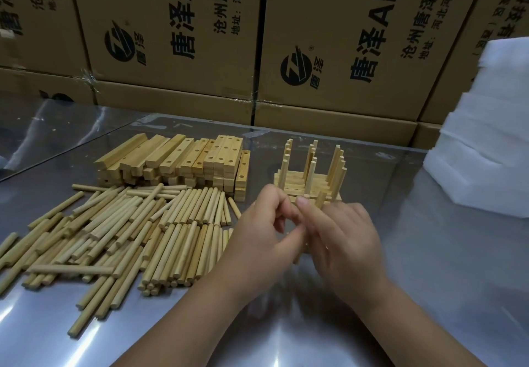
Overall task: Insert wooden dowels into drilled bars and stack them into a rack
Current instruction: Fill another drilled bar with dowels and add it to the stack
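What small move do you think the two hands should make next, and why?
Probably press the pale round wooden dowel rising from the right hand fully home. The left hand curls close against it, so fitting looks unfinished; the piece is mostly hidden. The rack of stacked wooden bars with upright dowels stands just behind.

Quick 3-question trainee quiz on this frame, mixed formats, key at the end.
1. True or false: the loose dowels lie on the same side as the left hand.
2. What stands behind the pile of drilled bars? A) printed cardboard boxes B) a metal shelf C) a window
3. Fill in: in the stacked rack, the inserted dowels stand ____.
Key: 1 true; 2 A; 3 upright.
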